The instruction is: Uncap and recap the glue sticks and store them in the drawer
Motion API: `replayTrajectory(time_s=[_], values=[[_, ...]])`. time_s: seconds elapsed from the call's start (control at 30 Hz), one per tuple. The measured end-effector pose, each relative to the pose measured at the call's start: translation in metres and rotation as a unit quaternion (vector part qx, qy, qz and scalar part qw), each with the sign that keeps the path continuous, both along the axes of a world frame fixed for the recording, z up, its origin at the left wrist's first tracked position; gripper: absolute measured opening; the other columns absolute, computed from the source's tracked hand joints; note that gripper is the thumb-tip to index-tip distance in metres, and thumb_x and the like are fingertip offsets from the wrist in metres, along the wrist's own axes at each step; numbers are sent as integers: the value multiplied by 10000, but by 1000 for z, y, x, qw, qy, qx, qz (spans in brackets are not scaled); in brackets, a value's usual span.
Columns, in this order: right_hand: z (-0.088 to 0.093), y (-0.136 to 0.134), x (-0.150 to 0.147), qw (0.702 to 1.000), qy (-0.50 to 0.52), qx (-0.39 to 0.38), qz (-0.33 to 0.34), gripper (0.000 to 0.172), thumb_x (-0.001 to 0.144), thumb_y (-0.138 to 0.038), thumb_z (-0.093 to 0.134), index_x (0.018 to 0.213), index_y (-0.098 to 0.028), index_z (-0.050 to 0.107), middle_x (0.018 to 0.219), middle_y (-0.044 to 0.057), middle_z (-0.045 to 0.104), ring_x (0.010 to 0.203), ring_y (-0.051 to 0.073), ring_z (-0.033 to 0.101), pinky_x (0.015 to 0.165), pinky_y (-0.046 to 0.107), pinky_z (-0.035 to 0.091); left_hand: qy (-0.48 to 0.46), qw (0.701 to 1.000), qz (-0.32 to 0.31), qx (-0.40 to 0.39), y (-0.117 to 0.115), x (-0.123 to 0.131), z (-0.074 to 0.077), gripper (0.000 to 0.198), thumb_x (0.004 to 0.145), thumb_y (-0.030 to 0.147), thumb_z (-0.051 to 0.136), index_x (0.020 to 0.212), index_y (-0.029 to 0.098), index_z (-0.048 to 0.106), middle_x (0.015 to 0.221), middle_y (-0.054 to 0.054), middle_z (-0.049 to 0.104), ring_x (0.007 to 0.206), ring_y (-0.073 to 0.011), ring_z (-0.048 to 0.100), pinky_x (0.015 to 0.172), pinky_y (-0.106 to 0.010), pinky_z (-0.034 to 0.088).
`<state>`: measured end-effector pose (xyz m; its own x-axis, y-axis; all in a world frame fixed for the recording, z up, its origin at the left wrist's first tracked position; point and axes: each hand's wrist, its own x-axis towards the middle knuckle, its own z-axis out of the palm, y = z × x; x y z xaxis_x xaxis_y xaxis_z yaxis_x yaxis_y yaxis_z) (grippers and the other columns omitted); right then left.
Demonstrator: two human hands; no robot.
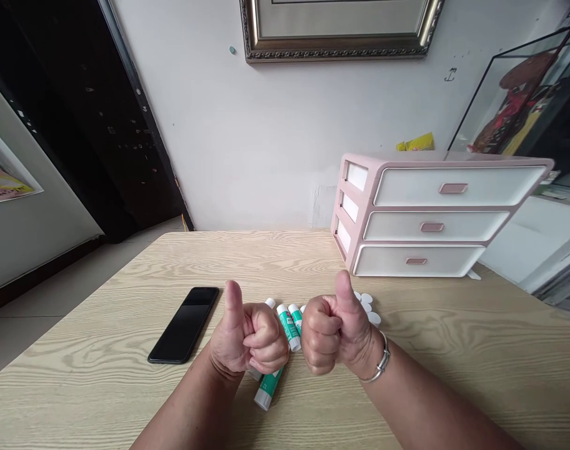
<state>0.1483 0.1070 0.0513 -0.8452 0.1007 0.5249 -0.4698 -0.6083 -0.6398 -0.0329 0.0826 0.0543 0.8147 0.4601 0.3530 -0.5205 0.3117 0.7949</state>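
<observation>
Both hands are raised over the table with thumbs pointing up. My left hand (254, 334) is curled into a fist, with nothing showing in it. Likewise closed is my right hand (334, 331), a silver bangle (382, 362) around its wrist. Between and behind the fists lie several green-and-white glue sticks (289, 327), partly hidden. Another green tube with a clear end (268, 389) shows below my left hand. White round pieces (365, 300) sit just behind my right hand, partly covered by it.
A black phone (184, 326) lies on the wooden table (102, 350) to the left. At the back right stands a pink-and-white drawer unit (430, 240), with a yellow packet (419, 142) behind its top. A white wall (266, 156) borders the far edge.
</observation>
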Motion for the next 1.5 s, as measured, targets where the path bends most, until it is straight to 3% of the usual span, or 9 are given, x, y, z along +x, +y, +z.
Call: replayTrajectory(time_s=[0.47,0.63,0.7,0.8,0.87,0.93,1.03,1.17,1.5], values=[[-7,6,3,998,-51,-9,-43,747,792,-922,188,529,-226,254,434,-85,201,399,59,173,398,204,183,21,1000,19,-12,7,-3,-7,792,716,965,133,429,232,223,391,60,203,331,-62,198,321,-196,142],[3,12,12,970,-122,10,-210,720,845,-851,357,504,-222,275,430,-86,212,395,62,184,410,218,202,68,972,226,2,10,-4,-4,724,878,804,294,451,220,286,438,62,238,385,-70,202,362,-199,178],[9,16,19,918,-182,22,-351,671,876,-765,459,521,-221,292,449,-88,226,412,65,168,418,222,188,144,909,389,36,10,-4,-1,634,911,671,431,486,218,306,467,62,264,426,-82,240,408,-209,231],[14,24,32,767,-275,68,-576,567,885,-638,572,584,-226,326,500,-83,276,456,79,185,445,237,192,352,709,596,132,10,-4,3,484,887,507,565,548,214,381,506,57,332,490,-103,323,496,-232,280],[14,29,41,638,-324,120,-688,519,875,-611,595,619,-231,351,531,-76,298,490,93,231,471,248,215,480,565,638,210,10,-4,6,368,880,432,564,601,212,467,574,33,453,553,-124,414,554,-251,306],[13,31,51,514,-369,177,-754,475,885,-591,576,640,-233,384,550,-67,325,521,109,289,501,258,252,570,483,611,262,10,-5,10,271,880,384,526,672,213,547,713,-7,585,648,-154,518,608,-267,338],[14,30,65,372,-441,254,-776,371,915,-533,520,698,-234,483,582,-40,447,569,143,413,549,273,311,674,451,520,268,12,-10,11,236,881,396,492,817,215,630,922,-62,678,782,-206,616,650,-287,373],[17,22,81,270,-541,327,-727,248,930,-410,486,801,-225,589,744,24,647,703,182,559,629,286,354,731,452,438,265,17,-19,0,385,886,537,456,933,210,655,1062,-110,704,912,-266,654,694,-320,411],[-6,9,95,262,-658,418,-570,183,889,-287,534,838,-195,683,842,55,726,754,176,609,615,274,298,755,449,390,275,19,-22,-16,229,842,406,499,858,233,649,983,-100,736,889,-272,682,679,-321,399]])
